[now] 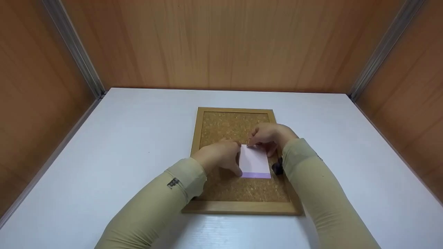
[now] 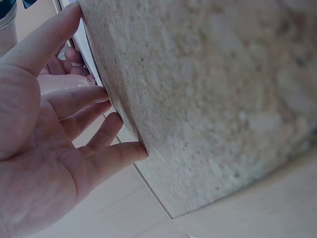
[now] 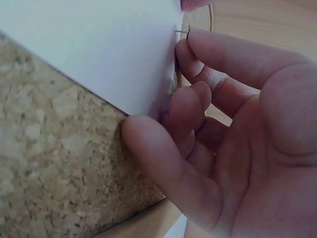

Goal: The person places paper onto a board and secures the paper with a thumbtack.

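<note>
A sheet of white paper point(image 1: 254, 159) with a purple strip along its near edge lies on a wood-framed cork board point(image 1: 228, 124). At the paper's left edge, my left hand point(image 1: 219, 155) rests with spread fingers; in the left wrist view its fingertips touch the cork point(image 2: 213, 104). Over the paper's far edge, my right hand point(image 1: 268, 135) pinches a thumbtack point(image 3: 182, 31) between thumb and forefinger. The tack's thin pin points at the paper point(image 3: 109, 54) near its edge. Another right fingertip presses by the paper's corner.
The board lies on a white table point(image 1: 148, 128), enclosed by wooden panels point(image 1: 221, 45) at the back and both sides. A small black object point(image 1: 278, 167) shows beside the right sleeve, over the board's right side.
</note>
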`<control>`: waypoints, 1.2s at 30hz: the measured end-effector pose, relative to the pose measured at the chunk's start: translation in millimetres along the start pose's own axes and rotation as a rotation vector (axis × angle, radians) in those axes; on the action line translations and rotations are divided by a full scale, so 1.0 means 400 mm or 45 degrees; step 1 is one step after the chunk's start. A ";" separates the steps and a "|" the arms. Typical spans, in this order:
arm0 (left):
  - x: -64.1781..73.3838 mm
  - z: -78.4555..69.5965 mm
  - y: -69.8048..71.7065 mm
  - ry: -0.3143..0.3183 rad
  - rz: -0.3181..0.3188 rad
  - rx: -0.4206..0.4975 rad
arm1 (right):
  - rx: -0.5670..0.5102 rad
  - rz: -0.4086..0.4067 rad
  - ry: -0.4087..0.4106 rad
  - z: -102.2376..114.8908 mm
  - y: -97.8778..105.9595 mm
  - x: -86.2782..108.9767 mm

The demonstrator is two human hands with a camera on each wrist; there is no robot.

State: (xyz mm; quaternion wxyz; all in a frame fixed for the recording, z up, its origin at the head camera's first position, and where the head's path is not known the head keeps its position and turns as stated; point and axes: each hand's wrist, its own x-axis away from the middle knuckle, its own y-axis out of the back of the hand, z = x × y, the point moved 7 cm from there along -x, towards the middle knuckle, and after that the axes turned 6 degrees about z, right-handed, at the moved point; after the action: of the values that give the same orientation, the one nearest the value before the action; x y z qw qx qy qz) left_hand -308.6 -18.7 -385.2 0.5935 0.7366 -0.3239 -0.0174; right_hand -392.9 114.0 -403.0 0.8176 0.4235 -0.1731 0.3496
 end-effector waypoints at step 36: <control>0.005 0.008 0.006 -0.005 0.010 -0.012 | -0.009 -0.019 -0.028 0.012 -0.004 -0.006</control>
State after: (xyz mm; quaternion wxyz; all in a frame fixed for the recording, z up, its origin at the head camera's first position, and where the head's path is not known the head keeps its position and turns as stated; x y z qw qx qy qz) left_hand -309.5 -22.7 -383.4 0.5963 0.7325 -0.3280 -0.0179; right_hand -393.2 108.4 -402.6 0.8197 0.4258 -0.1802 0.3382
